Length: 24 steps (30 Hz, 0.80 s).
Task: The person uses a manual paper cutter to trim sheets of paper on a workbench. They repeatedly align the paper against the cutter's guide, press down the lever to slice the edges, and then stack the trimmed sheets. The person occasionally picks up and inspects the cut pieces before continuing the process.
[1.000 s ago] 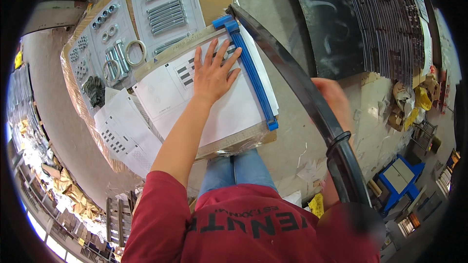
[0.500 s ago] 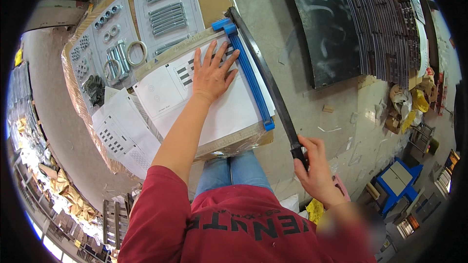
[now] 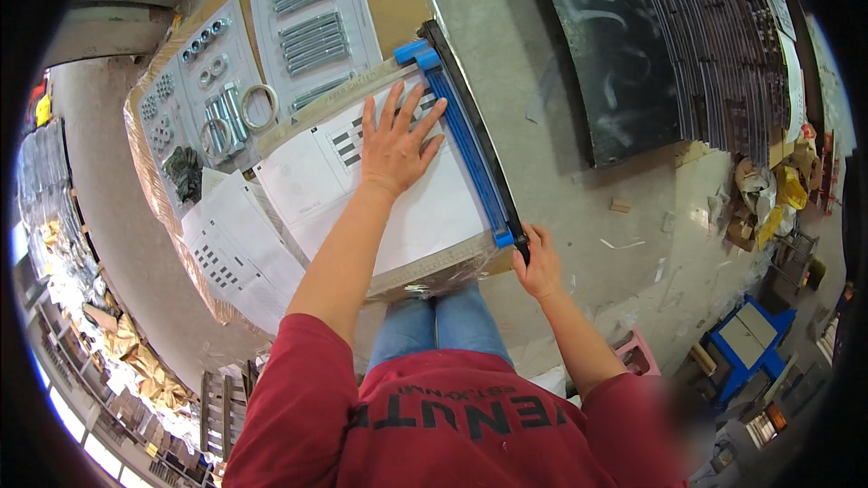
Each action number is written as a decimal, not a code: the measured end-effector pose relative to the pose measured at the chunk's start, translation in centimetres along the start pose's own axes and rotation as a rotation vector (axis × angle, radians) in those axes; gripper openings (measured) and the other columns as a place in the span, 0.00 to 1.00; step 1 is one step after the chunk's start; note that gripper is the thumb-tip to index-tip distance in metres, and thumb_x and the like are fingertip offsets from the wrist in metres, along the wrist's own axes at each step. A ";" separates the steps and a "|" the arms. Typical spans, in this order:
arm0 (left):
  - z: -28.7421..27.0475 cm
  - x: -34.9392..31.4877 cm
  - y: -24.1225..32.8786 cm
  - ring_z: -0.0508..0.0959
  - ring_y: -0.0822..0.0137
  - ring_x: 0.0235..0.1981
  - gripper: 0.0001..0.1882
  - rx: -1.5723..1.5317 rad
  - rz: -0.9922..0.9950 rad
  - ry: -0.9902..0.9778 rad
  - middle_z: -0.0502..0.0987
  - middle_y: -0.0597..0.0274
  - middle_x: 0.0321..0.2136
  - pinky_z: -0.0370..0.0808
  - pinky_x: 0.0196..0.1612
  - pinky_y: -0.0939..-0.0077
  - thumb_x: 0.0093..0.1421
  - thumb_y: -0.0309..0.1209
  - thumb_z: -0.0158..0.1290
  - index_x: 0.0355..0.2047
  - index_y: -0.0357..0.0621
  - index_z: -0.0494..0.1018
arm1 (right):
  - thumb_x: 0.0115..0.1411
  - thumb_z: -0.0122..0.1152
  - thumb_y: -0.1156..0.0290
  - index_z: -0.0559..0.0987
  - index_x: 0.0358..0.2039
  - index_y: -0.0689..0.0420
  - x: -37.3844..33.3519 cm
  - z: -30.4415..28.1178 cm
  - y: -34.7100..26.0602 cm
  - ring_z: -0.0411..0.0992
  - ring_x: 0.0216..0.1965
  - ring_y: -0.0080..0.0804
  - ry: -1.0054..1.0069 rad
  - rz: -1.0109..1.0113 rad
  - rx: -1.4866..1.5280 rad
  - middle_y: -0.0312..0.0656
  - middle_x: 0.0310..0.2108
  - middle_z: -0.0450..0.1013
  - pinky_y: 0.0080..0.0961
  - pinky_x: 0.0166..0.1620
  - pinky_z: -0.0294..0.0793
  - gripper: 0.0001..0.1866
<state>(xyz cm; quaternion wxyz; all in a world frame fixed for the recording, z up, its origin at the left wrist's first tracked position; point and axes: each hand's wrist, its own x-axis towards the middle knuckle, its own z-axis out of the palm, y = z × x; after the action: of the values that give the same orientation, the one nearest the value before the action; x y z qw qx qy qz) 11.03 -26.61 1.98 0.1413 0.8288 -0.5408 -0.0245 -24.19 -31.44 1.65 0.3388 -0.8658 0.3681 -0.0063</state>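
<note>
A printed white sheet [image 3: 420, 221] lies on the flat bed of a paper cutter [image 3: 436, 260]. My left hand [image 3: 393, 152] presses down on the sheet, flat with its fingers spread, near the blue guard strip [image 3: 463, 140]. Along the strip's outer side runs the cutter's long black blade arm [image 3: 488, 155], lowered close to the bed's edge. My right hand [image 3: 541, 264] is wrapped round the handle at the arm's near end, just beyond the bed's corner. The sheet's edge beneath the strip is hidden.
Left of the cutter lie more printed sheets [image 3: 237, 244], a dark glove [image 3: 183, 173], a tape roll [image 3: 259, 107] and packs of bolts [image 3: 314, 41] and nuts on a wrapped cardboard surface. Dark stacked panels [image 3: 601, 54] stand to the right.
My right hand has swung the blade arm down and inward, from out to the right to beside the blue strip. My left hand stays spread on the sheet.
</note>
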 end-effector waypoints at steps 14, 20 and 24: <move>-4.9 -10.1 -4.5 0.62 0.55 0.61 0.43 0.092 -0.611 0.034 0.61 0.59 0.62 0.61 0.59 0.56 0.50 0.50 0.64 0.62 0.47 0.63 | 0.57 0.63 0.66 0.70 0.54 0.59 -0.9 -1.4 -5.2 0.66 0.52 0.51 0.220 -0.064 -0.143 0.53 0.50 0.67 0.42 0.54 0.66 0.26; -8.6 -12.0 -8.1 0.72 0.54 0.50 0.35 -0.294 -0.913 -0.288 0.71 0.53 0.50 0.68 0.51 0.59 0.50 0.46 0.66 0.53 0.40 0.69 | 0.57 0.64 0.65 0.70 0.50 0.61 -1.5 3.3 -9.8 0.71 0.38 0.45 -0.063 0.200 0.202 0.48 0.42 0.71 0.38 0.43 0.72 0.23; -7.4 -16.8 -10.1 0.76 0.52 0.41 0.22 -0.428 -0.736 -0.132 0.76 0.55 0.38 0.71 0.46 0.61 0.55 0.42 0.63 0.44 0.39 0.75 | 0.58 0.66 0.66 0.71 0.47 0.60 -1.9 7.4 -11.9 0.72 0.27 0.32 -0.204 0.841 0.606 0.39 0.33 0.74 0.28 0.32 0.73 0.20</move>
<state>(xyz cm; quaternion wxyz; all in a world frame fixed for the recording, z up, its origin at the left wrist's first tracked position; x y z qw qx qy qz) 14.46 -6.07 4.56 0.2570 0.9151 -0.1997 -0.2382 -16.07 -19.99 3.48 0.5814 -0.5026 0.6305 0.1085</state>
